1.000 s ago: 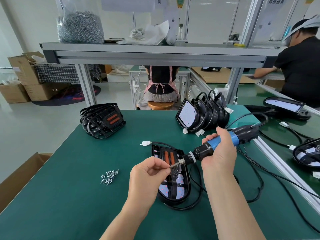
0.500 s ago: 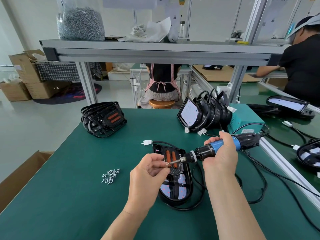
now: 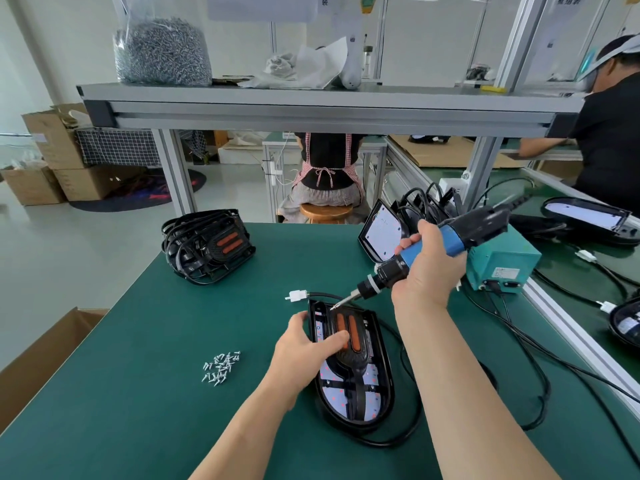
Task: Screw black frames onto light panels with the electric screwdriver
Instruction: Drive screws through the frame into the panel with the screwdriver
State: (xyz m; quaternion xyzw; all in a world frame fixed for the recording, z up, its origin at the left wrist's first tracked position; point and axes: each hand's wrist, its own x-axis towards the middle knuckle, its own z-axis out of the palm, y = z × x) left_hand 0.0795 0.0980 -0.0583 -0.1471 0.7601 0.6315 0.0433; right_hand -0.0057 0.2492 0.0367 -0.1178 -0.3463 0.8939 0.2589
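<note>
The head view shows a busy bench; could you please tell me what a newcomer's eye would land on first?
The right hand grips a blue electric screwdriver at centre, its tip at the far end of the light panel. The left hand rests on the panel's black frame, and a small pile of screws lies on the green table to the left.

Green-topped workbench (image 3: 138, 393) at 6 o'clock. Grey aluminium shelf (image 3: 311, 109) across 12 o'clock. Glossy pale floor (image 3: 86, 244), cardboard boxes (image 3: 52, 168) at 9 o'clock. Wooden stool (image 3: 325, 213) with seated person (image 3: 327, 157) beyond bench. White wall (image 3: 41, 46), bright even light.
</note>
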